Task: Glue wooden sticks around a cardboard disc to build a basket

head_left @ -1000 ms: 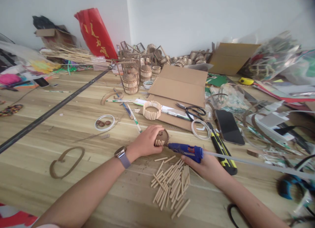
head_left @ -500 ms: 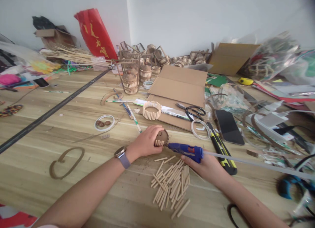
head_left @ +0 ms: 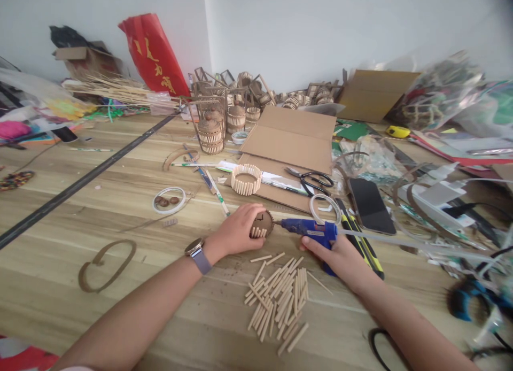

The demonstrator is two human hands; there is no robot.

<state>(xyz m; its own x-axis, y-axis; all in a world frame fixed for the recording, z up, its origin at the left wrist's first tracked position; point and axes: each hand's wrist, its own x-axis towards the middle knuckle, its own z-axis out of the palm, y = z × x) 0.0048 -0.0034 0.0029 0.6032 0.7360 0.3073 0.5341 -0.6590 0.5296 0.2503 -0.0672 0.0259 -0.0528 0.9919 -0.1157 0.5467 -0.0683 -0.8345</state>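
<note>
My left hand (head_left: 238, 229) grips a round brown cardboard disc (head_left: 264, 221) by its left side. Several short wooden sticks stand along the disc's near edge. In my right hand (head_left: 340, 256) is a blue hot glue gun (head_left: 308, 227), its nozzle pointing left, at or very near the disc's right edge. A long clear glue stick (head_left: 385, 236) trails from the back of the gun. Below the disc lies a loose pile of short wooden sticks (head_left: 280, 296). A ring of upright pale sticks (head_left: 246, 180) rests beyond my left hand.
Scissors (head_left: 310, 179), a white tape roll (head_left: 325, 209), a yellow-black cutter (head_left: 363, 242) and a phone (head_left: 371, 206) lie to the right. Folded cardboard (head_left: 290, 138) and small stick-walled buckets (head_left: 211, 133) stand behind. A dark rod (head_left: 92, 173) crosses the left side.
The glue gun has shifted right and slightly up, its nozzle moving from the disc's near right edge to its right side. My left hand and the disc have stayed almost still.
</note>
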